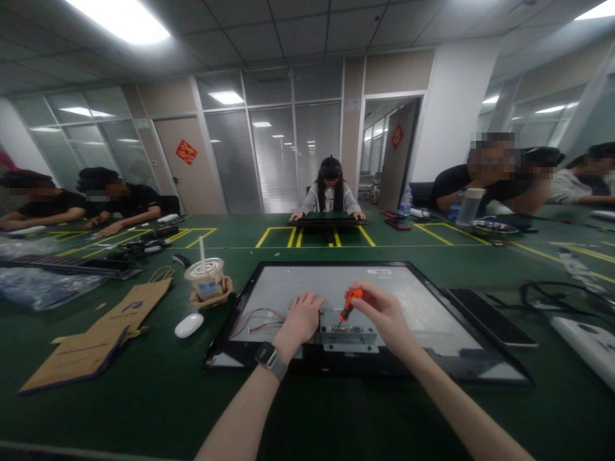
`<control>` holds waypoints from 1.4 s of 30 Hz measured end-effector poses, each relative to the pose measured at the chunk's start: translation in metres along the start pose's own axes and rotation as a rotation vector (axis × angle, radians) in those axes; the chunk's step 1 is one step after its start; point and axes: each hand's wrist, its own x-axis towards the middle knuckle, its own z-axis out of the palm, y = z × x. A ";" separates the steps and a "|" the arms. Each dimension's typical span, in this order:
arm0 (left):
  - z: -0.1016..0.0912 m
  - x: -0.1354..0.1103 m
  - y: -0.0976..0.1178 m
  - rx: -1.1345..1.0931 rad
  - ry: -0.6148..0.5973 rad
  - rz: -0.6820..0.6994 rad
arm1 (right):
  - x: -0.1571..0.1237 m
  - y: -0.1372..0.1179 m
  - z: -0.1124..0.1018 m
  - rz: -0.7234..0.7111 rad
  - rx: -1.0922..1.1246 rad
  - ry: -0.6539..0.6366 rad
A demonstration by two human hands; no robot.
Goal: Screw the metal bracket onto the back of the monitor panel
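Note:
An open display panel (413, 314) with a black frame and a grey back lies flat on the green table in front of me. My right hand (387, 317) is closed around the handle of an orange screwdriver (352, 304). Its shaft points down at a metal bracket (353, 340) with connectors near the panel's front edge; the tip is too small to make out. Left of the bracket, my left hand (303, 318) rests on the panel with fingers stretched out, a watch on its wrist. Thin wires (259, 318) run over the panel beside it.
A lidded cup with a straw (207, 280), a white mouse (189, 325) and a brown paper bag (103, 333) lie to the left. A black slab (490, 317) and a white device (586, 346) are at the right. Across the table, a person (329, 189) holds another dark panel (329, 222).

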 end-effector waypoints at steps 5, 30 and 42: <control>0.004 0.000 -0.001 -0.006 0.017 0.000 | 0.002 -0.002 -0.002 -0.065 -0.039 0.048; 0.006 0.001 -0.003 -0.002 0.019 0.013 | 0.006 -0.004 -0.015 -0.041 -0.040 -0.100; 0.004 0.001 0.000 -0.002 0.023 -0.009 | 0.002 -0.010 -0.009 -0.025 -0.024 -0.189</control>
